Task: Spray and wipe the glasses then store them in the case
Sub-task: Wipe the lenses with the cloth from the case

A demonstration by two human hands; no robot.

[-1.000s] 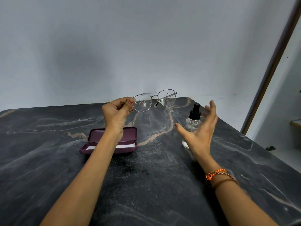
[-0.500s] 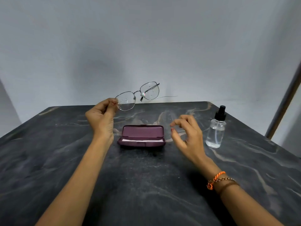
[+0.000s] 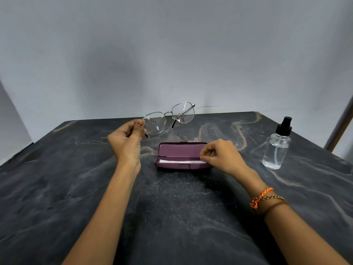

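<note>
Overhead, the left hand (image 3: 127, 142) pinches the droplet-speckled glasses (image 3: 169, 119) above the table (image 3: 57, 188), at eleven o'clock from the open case (image 3: 180, 156). The right hand (image 3: 222, 156) pinches the white cloth (image 3: 179, 161) inside it. The spray bottle (image 3: 277, 145) stands at three o'clock.

A plain indoor room: dark marble table (image 3: 57, 188) against bare wall (image 3: 172, 44).

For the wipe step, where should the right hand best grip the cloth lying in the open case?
Probably the cloth end nearest the right hand, pinched from above. It lies flat as a pale strip in the case tray, lid open behind, so only its top and that end look reachable.
</note>
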